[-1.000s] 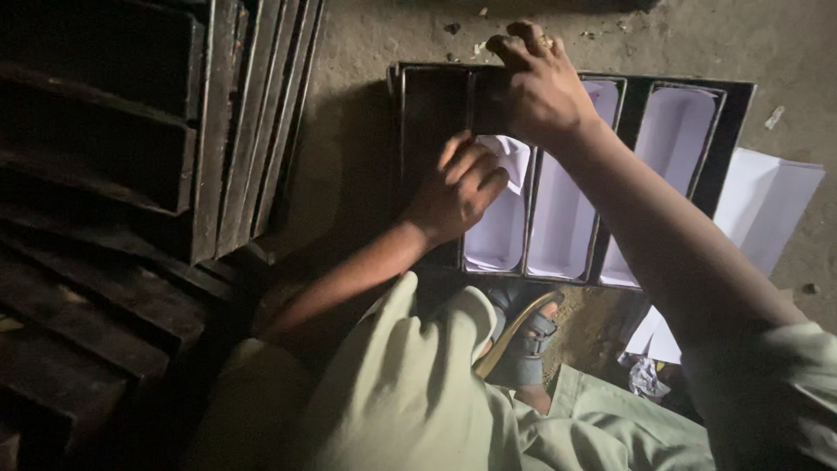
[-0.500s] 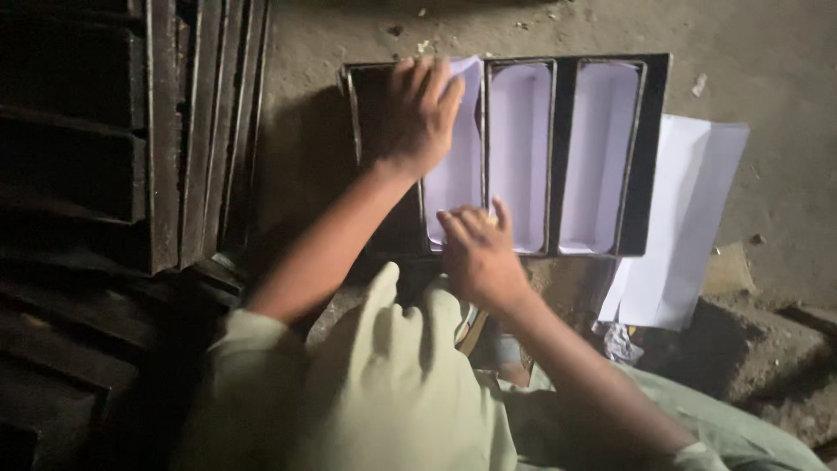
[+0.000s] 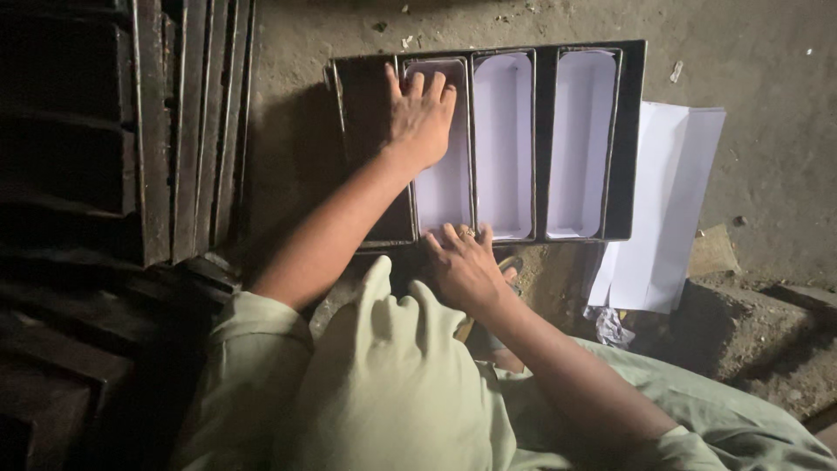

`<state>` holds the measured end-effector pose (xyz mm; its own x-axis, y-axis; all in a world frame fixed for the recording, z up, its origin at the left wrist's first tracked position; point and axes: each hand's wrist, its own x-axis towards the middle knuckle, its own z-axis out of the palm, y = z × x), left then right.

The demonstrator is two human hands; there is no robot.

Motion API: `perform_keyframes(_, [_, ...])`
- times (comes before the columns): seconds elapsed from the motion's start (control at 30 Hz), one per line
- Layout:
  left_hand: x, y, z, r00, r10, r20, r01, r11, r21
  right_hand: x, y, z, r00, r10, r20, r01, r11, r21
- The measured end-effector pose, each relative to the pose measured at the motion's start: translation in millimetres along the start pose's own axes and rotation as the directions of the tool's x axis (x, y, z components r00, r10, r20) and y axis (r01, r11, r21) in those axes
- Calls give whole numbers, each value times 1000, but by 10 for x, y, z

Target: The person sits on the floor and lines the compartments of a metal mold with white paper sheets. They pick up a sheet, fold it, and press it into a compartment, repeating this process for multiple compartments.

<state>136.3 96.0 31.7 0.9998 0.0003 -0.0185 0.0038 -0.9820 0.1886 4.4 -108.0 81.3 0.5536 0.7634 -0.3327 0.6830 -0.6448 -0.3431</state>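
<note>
Left hand (image 3: 421,118) lies flat, fingers spread, on white paper (image 3: 440,187) lining the dark four-slot tray (image 3: 632,131) at upper centre; right hand (image 3: 466,270) grips its near edge, fingertips hidden from me.

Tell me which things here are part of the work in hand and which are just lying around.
In the work:
- left hand pressing the white paper liner
- right hand at the near rim
- dark four-slot metal tray
- loose white paper sheets beside it

Lying about:
- stacked dark trays on the left
- scraps on the floor
</note>
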Motion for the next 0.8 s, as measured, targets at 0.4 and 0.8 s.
perform_keyframes(0.4, [-616,20,-269,996,44,72,-42,999,-29,-782,-27,-1514,852,-522,33,284,515,808])
perform_keyframes(0.8, [-1951,394,-129,989,-112,-96,95,982,-164,-1297,1340,-637,666,571,-481,-411,818,402])
